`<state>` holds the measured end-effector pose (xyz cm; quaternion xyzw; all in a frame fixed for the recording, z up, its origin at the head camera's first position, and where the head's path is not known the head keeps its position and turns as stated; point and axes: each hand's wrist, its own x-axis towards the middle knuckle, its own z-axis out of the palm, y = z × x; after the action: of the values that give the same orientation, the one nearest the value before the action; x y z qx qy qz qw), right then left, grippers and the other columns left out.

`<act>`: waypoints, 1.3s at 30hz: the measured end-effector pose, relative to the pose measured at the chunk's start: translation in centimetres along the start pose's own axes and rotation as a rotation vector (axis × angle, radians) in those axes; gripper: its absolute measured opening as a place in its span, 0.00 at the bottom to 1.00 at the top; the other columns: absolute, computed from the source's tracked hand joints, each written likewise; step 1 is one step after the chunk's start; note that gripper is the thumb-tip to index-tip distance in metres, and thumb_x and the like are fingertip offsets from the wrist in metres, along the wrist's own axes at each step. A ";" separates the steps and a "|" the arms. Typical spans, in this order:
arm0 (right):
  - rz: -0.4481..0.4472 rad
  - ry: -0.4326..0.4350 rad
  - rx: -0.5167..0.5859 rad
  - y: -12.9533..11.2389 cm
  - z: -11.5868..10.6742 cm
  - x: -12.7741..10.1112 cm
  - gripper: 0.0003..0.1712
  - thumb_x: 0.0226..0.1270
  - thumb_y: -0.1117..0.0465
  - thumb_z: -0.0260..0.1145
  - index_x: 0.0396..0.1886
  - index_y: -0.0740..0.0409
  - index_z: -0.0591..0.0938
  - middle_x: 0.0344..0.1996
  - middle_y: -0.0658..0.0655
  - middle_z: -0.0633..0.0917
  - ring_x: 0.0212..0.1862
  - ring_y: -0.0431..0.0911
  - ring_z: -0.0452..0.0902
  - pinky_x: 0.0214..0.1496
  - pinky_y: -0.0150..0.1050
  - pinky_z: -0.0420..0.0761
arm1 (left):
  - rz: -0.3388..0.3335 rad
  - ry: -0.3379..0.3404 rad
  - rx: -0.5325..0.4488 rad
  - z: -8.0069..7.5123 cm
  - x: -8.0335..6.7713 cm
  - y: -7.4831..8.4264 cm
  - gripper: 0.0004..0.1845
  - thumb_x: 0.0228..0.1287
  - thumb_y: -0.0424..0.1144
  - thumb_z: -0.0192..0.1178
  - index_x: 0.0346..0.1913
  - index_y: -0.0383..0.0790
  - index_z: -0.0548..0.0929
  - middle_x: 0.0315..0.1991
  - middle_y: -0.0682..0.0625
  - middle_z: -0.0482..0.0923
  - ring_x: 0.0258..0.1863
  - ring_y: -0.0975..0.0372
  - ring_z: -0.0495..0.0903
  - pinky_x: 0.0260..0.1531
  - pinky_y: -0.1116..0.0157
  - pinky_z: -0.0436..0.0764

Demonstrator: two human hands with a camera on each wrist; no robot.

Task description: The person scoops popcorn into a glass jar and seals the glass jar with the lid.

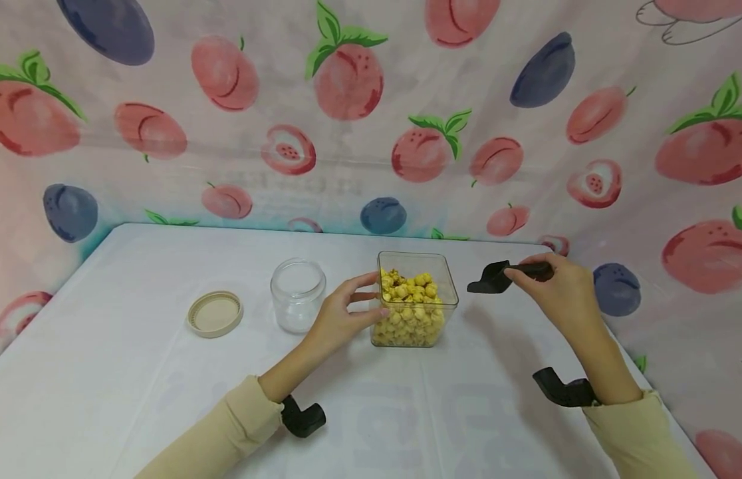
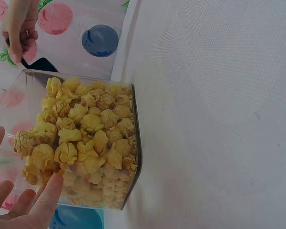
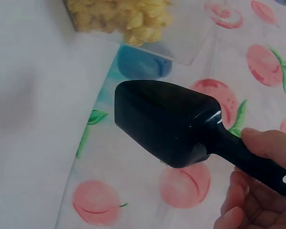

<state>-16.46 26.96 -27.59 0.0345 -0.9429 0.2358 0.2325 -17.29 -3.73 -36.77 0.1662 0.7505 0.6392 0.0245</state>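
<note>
White table, fruit-print cloth hung behind it. Centre of the frame, standing on the table: clear box, upright and lidless, with yellow popcorn in it; a bare band of wall shows above the heap. We note the left hand at the box's left side, fingers spread and touching the wall, thumb at the front corner. Right of centre, the right hand pinches the handle of a black scoop between thumb and curled fingers. The scoop hangs above the table, beside the box and apart from it; we see no popcorn on it.

Step in hand, as we judge it: box steadied, scoop ready but not yet in the popcorn. The next move would call for bringing the scoop's mouth over the rim and down into the heap, the left hand bracing the box against the push.

Further out, left of centre: a clear jar, uncapped, nothing visible inside. Left of that, apart, a beige lid lies flat. The table cover shows faint creases; the cloth carries peaches and blue plums up to the frame's top.
</note>
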 end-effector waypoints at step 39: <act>-0.010 0.023 0.390 -6.2 2.4 2.2 0.19 0.59 0.47 0.67 0.40 0.57 0.84 0.27 0.32 0.78 0.36 0.39 0.68 0.31 0.30 0.69 | 0.005 -0.013 -0.030 -0.1 -0.2 0.3 0.33 0.57 0.37 0.65 0.66 0.46 0.66 0.67 0.48 0.63 0.59 0.52 0.73 0.49 0.60 0.81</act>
<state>-18.39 20.41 -25.79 0.0807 -0.8766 0.4131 0.2334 -17.04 -3.82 -36.49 0.1719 0.7402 0.6494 0.0300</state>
